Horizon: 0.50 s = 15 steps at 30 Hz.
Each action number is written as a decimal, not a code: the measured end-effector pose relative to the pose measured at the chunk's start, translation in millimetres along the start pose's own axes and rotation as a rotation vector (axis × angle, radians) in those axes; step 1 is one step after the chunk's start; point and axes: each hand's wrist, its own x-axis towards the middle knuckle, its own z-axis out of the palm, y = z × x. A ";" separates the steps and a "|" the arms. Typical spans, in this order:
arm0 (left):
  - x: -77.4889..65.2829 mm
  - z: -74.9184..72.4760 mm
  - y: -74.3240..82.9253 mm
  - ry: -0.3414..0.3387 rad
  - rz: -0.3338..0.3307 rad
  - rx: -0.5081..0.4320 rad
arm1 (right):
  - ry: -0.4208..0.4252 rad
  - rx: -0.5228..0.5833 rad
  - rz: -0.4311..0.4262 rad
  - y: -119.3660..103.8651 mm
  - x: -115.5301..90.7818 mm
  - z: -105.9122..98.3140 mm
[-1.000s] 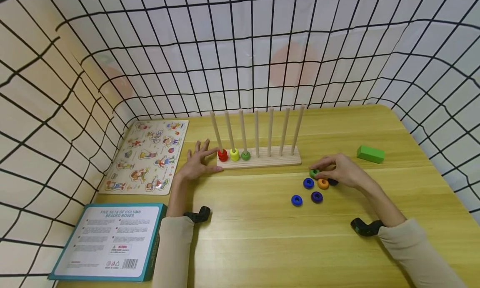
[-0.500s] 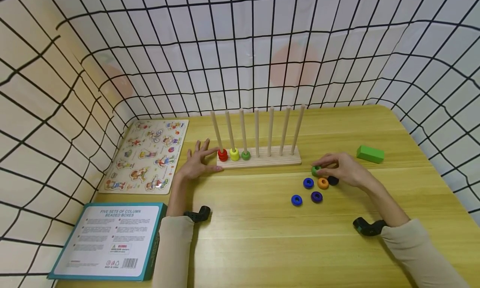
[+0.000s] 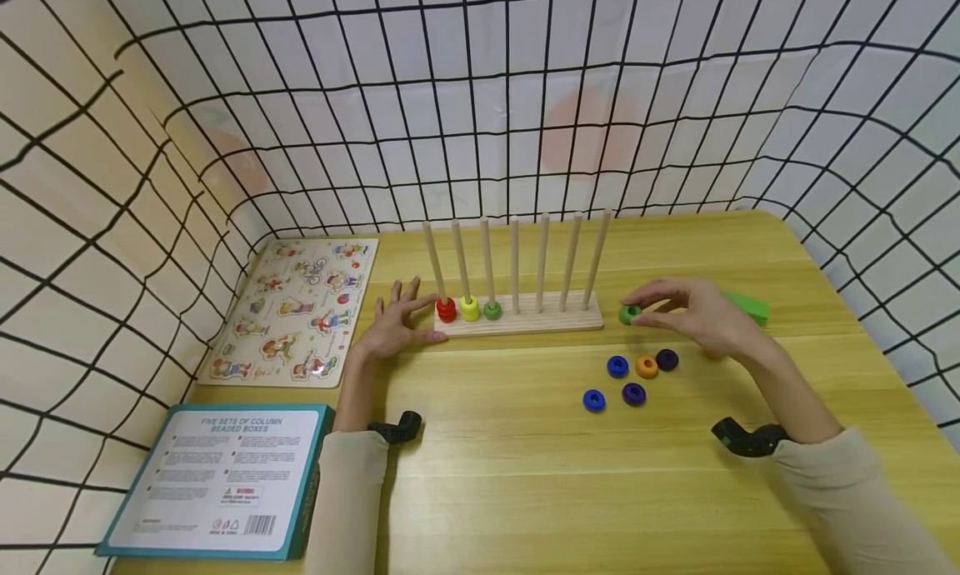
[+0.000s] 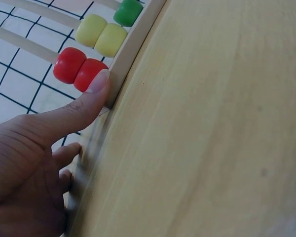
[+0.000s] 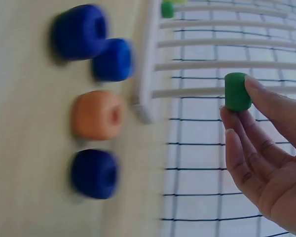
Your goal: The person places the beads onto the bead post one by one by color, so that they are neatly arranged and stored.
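We see the thumb and fingertips of the right hand [image 3: 693,312] pinching a green bead [image 3: 628,314], lifted clear of the table [image 3: 525,492]. Taking twelve o'clock as straight away from the person, the peg rack [image 3: 551,317] lies at nine o'clock from that bead, its near end close by. At the rack's far end, the left hand [image 3: 392,325] rests with fingers spread and straight, gripping nothing, its thumb against the base. On the rack we count seven pegs; from the left hand's end, the first three bear two red beads [image 3: 446,311], two yellow beads [image 3: 469,309] and one seated green bead [image 3: 492,311].

At seven to eight o'clock from the right hand lie two blue beads [image 3: 617,366], an orange bead [image 3: 647,367] and two dark purple beads [image 3: 633,393]. At three o'clock, partly hidden by it, sits a green block [image 3: 752,308]. From the left hand, we find a picture board [image 3: 292,308] at nine o'clock and a teal-edged box [image 3: 225,475] at eight.
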 end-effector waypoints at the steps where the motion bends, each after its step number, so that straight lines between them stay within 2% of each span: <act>1: -0.1 -0.2 0.3 0.000 -0.002 -0.001 | 0.006 0.011 -0.024 -4.3 0.9 -2.2; 5: 0.6 -0.6 -0.9 0.002 -0.005 0.000 | 0.011 0.063 -0.110 -25.4 6.5 -10.7; 9: 1.2 -0.8 -1.7 0.000 -0.003 0.005 | 0.012 0.076 -0.103 -53.2 12.4 -17.3; 12: 1.0 -0.5 -1.3 -0.004 -0.002 0.009 | 0.014 0.044 -0.101 -73.1 18.2 -20.8; 15: 1.0 -0.2 -1.5 -0.008 0.002 0.010 | 0.015 0.011 -0.139 -89.9 27.3 -23.1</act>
